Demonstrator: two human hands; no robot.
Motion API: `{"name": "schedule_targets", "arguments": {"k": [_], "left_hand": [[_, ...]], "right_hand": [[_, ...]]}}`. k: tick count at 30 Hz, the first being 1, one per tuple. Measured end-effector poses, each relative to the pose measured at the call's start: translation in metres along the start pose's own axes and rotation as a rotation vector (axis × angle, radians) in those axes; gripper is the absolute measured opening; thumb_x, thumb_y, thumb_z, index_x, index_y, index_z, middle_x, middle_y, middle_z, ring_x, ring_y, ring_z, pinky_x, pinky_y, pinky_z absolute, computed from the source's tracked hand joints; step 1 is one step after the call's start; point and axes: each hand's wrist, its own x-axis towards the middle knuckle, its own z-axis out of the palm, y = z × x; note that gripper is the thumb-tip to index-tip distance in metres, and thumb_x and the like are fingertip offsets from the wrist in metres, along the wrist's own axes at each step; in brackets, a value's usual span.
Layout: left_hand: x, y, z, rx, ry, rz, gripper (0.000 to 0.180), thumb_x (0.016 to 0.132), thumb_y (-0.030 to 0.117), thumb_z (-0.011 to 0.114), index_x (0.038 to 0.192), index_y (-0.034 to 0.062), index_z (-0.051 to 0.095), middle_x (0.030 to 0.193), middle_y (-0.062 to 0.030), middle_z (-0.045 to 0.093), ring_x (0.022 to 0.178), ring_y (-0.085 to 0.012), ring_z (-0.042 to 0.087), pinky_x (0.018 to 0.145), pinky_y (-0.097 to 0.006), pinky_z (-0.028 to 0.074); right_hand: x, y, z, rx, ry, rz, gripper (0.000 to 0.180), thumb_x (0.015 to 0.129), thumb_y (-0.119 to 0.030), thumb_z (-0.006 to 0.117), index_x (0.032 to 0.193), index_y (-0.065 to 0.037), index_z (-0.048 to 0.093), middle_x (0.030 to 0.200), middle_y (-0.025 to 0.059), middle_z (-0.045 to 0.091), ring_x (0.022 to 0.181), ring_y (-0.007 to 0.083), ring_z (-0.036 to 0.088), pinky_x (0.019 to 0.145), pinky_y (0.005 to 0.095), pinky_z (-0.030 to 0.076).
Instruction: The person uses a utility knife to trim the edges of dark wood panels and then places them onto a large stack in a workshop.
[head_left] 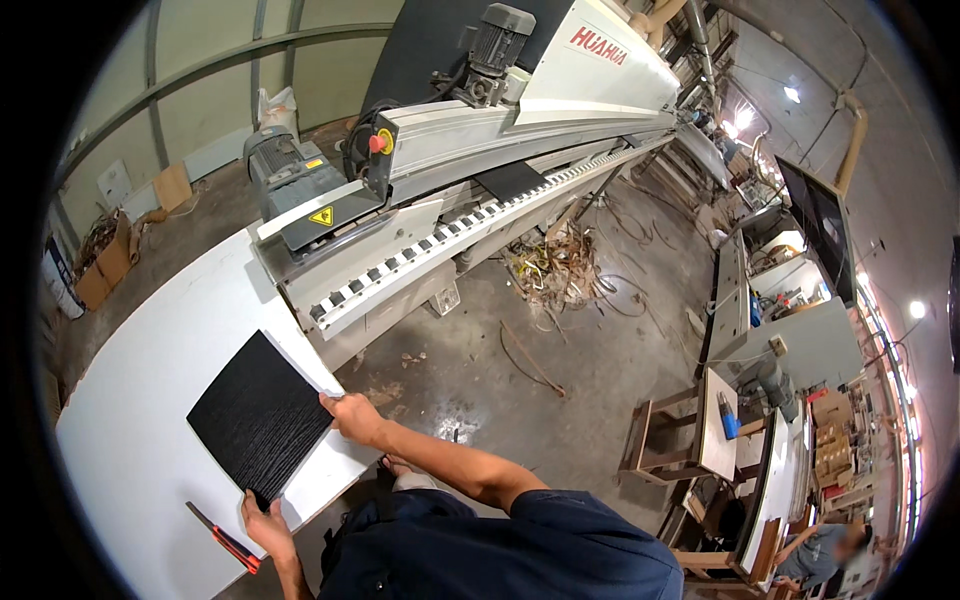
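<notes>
A square black panel [258,410] with a wood-grain texture lies on the white tabletop [130,420]. My left hand [266,524] grips its near corner, the thumb resting on the upper face. At the right corner my right hand [352,416] holds the panel's edge, its fingers partly hidden. Beside my left hand lies a long, flat, dark tool [226,540] with a red-and-black handle; I cannot make out whether it is a file or a knife.
Beyond the table runs a long machine [440,170] with a roller track [430,245]; another black panel [508,181] sits on it. Scrap strips [560,262] heap on the floor. At right stand a wooden stand [716,425] and a bench, with another person [815,555] nearby.
</notes>
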Motion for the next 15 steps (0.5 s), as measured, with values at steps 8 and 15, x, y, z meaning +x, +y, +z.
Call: {"name": "schedule_targets", "arguments": {"k": [8,15], "left_hand": [[0.001,0.002,-0.003,-0.024,0.003,0.029,0.055,0.063,-0.004,0.076,0.114,-0.0103,0.057,0.108,-0.0269,0.06,0.101,-0.042,0.057,0.09,-0.042,0.045],[0.0,-0.009,0.002,-0.054,0.01,0.046,0.059,0.062,-0.004,0.078,0.117,-0.0076,0.056,0.111,-0.026,0.06,0.103,-0.042,0.057,0.09,-0.041,0.046]], "right_hand": [[-0.001,0.002,-0.009,0.055,-0.008,0.011,0.06,0.063,-0.009,0.074,0.12,0.003,0.057,0.081,0.0225,0.065,0.079,0.0354,0.066,0.072,0.0417,0.052],[0.0,0.005,-0.007,0.071,-0.005,-0.01,0.059,0.065,-0.012,0.077,0.119,0.001,0.058,0.084,0.022,0.065,0.079,0.035,0.066,0.071,0.0415,0.052]]}}
